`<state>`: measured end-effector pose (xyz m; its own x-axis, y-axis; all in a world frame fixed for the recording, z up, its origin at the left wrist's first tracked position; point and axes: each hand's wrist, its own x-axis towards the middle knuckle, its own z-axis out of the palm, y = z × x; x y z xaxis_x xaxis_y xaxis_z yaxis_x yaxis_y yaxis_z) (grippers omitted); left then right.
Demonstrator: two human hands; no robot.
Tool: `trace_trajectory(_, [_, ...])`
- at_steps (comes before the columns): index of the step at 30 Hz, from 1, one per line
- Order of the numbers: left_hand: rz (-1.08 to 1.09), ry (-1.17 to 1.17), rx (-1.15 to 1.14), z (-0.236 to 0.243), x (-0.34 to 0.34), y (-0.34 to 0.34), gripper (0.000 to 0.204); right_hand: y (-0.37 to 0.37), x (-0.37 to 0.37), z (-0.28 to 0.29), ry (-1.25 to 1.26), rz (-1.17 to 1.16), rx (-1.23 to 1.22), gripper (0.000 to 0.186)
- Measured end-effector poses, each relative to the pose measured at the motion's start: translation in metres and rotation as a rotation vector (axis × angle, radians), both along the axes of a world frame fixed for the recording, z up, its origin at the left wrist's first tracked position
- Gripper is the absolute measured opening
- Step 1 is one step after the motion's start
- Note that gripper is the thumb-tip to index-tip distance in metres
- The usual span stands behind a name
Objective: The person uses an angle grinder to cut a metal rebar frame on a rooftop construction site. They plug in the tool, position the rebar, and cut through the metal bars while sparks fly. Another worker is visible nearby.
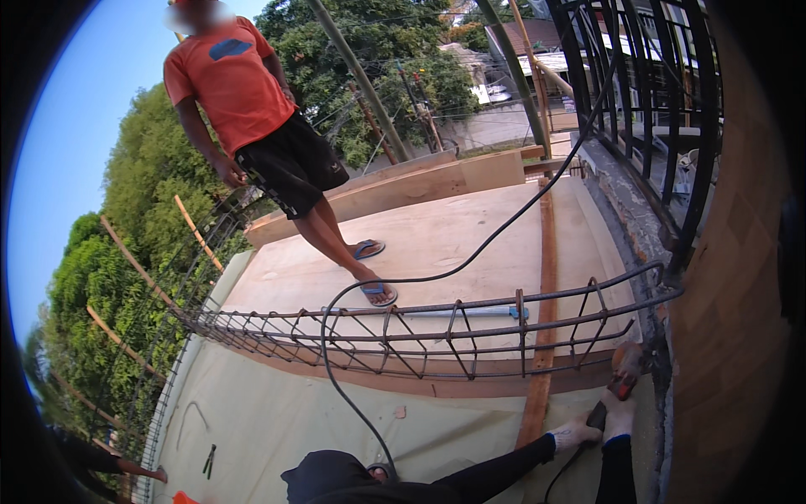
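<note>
My left hand [576, 432], in a white glove, grips the rear of a black and red-orange power tool [623, 380], apparently an angle grinder. Just right of it, my gloved right hand [619, 413] is closed around the same tool farther forward. The tool's head is against or near the concrete edge [660, 370] at right, below the end of a long rebar cage [453, 331]; exact contact is unclear. A wooden strip [547, 336] runs under the cage beside my hands, and a black cord trails down from the tool.
A person [225, 92] in an orange shirt stands on plywood [453, 235] beyond the cage. Another person's leg [137, 470] is lower left. A cable [470, 265] crosses the cage. Black railing [678, 168] rises right; pliers [209, 460] lie on sheeting [277, 403]. Boards and poles edge the platform.
</note>
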<state>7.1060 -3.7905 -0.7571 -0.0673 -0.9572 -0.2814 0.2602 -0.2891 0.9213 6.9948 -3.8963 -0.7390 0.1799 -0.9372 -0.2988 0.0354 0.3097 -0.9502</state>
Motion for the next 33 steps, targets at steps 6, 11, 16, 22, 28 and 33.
trace_trajectory(6, [-0.005, -0.029, 0.049, 0.018, -0.003, 0.024, 0.060, 0.038, -0.007, 0.019, 0.114, 0.102, -0.001, 0.030])
trace_trajectory(11, [-0.032, -0.038, 0.090, 0.016, -0.001, 0.040, 0.060, 0.073, -0.008, 0.037, 0.016, 0.076, -0.007, 0.044])
trace_trajectory(16, [-0.115, -0.057, 0.082, 0.028, -0.001, 0.042, 0.060, 0.066, -0.020, 0.017, -0.028, -0.023, -0.003, 0.052])
trace_trajectory(22, [-0.060, 0.075, 0.180, 0.046, 0.010, 0.082, 0.045, 0.096, -0.002, 0.065, 0.145, 0.064, -0.001, 0.038])
trace_trajectory(28, [-0.053, -0.031, 0.241, 0.055, -0.007, 0.064, 0.061, 0.089, -0.024, 0.075, 0.154, 0.089, 0.015, 0.048])
trace_trajectory(33, [-0.101, -0.100, 0.234, 0.025, 0.002, 0.057, 0.065, 0.084, -0.017, 0.061, 0.131, 0.102, 0.068, 0.044])
